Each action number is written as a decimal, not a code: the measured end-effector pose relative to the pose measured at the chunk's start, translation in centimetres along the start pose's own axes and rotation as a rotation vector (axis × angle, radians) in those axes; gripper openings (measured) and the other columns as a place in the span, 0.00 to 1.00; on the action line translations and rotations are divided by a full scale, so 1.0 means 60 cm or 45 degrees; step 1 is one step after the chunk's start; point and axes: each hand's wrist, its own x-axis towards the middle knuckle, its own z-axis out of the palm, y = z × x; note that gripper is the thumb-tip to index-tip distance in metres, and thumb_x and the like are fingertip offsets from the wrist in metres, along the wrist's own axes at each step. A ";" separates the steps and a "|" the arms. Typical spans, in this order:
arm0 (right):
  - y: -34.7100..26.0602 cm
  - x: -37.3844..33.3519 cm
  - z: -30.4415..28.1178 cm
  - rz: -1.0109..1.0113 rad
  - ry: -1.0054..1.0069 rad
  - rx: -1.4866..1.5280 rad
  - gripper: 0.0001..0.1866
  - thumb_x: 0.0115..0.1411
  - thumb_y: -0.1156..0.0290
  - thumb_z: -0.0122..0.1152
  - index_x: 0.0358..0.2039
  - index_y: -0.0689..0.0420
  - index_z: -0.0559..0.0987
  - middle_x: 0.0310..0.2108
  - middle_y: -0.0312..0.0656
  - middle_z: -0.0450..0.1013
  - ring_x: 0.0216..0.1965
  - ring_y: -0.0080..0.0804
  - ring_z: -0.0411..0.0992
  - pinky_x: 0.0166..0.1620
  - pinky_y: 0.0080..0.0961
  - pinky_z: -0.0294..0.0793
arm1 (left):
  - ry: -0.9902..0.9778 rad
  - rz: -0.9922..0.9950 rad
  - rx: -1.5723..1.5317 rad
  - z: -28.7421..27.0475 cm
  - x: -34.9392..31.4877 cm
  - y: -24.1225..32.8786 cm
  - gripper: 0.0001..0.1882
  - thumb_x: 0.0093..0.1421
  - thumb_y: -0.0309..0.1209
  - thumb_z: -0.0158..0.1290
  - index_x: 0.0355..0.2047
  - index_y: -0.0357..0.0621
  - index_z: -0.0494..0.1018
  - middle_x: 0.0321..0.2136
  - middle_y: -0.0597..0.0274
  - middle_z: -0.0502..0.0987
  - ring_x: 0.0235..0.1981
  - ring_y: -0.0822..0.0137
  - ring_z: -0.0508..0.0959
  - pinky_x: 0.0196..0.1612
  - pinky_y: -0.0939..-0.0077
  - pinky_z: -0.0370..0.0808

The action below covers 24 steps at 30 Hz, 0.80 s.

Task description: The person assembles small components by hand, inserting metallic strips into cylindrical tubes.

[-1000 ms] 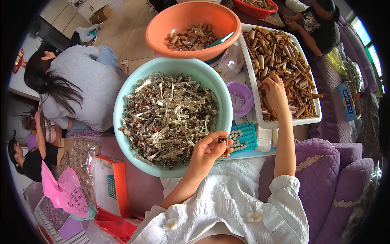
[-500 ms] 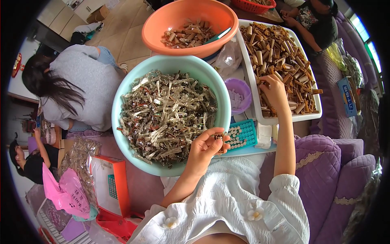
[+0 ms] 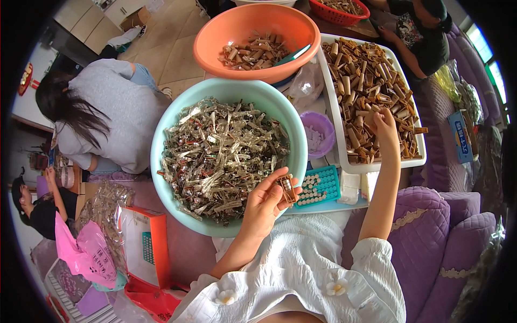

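My left hand point(image 3: 262, 209) is raised at the near right rim of a pale green basin point(image 3: 163, 212). Its thumb and fingers pinch a small brown plastic casing point(image 3: 287, 190) with shiny metallic parts inside. Heaped in that basin are clear wrapped pieces point(image 3: 226, 156) with brown and silvery bits. Over a white tray point(image 3: 353, 168), my right hand point(image 3: 385, 130) reaches down among loose brown plastic parts point(image 3: 350, 89). Its fingers are drawn together at the pile, and what they grip is hidden.
Beside the basin are a purple bowl point(image 3: 329, 121) of small white pieces and a teal tray point(image 3: 336, 185) of round white pieces. Beyond sits an orange basin point(image 3: 202, 40). A person in grey point(image 3: 118, 107) bends at left; another person point(image 3: 431, 43) sits far right.
My right hand has moved right across the tray of brown parts. The casing in my left hand has been tilted, so its inside shows more. The view has shifted slightly.
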 end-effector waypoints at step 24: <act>0.015 -0.038 -0.050 -0.001 -0.154 0.135 0.14 0.56 0.71 0.49 0.43 0.61 0.67 0.29 0.32 0.68 0.26 0.16 0.66 0.28 0.11 0.65 | 0.078 0.050 -0.052 -0.002 -0.001 0.000 0.18 0.57 0.29 0.44 0.48 0.40 0.60 0.39 0.52 0.70 0.39 0.60 0.74 0.40 0.72 0.73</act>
